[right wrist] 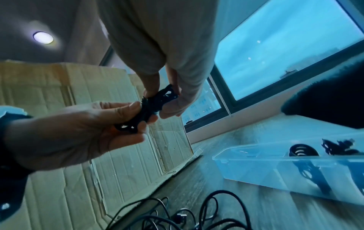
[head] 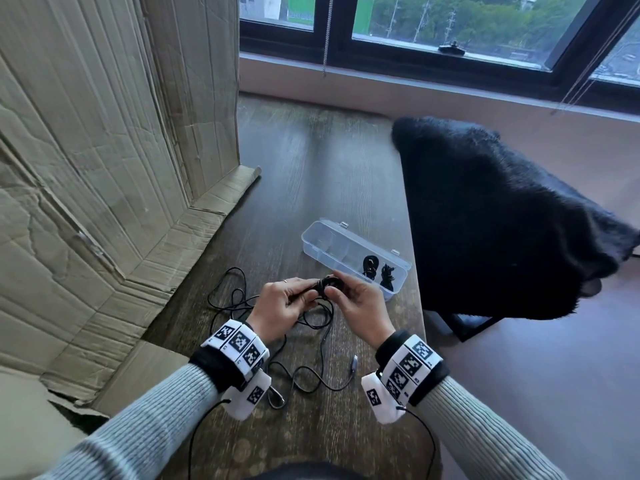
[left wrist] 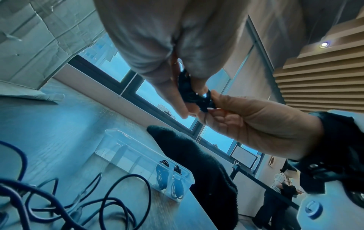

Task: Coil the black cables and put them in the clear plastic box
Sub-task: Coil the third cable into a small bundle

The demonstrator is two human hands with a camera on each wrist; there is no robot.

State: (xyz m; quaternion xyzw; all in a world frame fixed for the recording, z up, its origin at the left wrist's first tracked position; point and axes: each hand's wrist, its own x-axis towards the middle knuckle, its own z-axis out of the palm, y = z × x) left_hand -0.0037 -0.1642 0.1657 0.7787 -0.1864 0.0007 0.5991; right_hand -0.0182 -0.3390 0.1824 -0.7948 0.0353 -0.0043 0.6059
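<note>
black cables are the subject, though the largest thing in view is a creased cardboard sheet standing along the left side of a dark wooden table. a black fuzzy cloth is draped over something at the table's right edge, below a dark-framed window.

near the table's right edge lies a clear plastic box, long, lidless and split into compartments. two small coiled cable bundles sit side by side in its end nearest the person; the far compartments look bare.

loose cables sprawl in loops on the table just in front of the box, under and between the wrists, with a plug end lying on the wood.

above these, both hands meet over the table, just beside the near end of the box. the left hand and right hand together hold one small coiled bundle. the left fingers curl round one end and pinch it against the thumb; the right fingers are clamped on the other end. both wrists wear white bands printed with black square markers, over grey ribbed sleeves.
</note>
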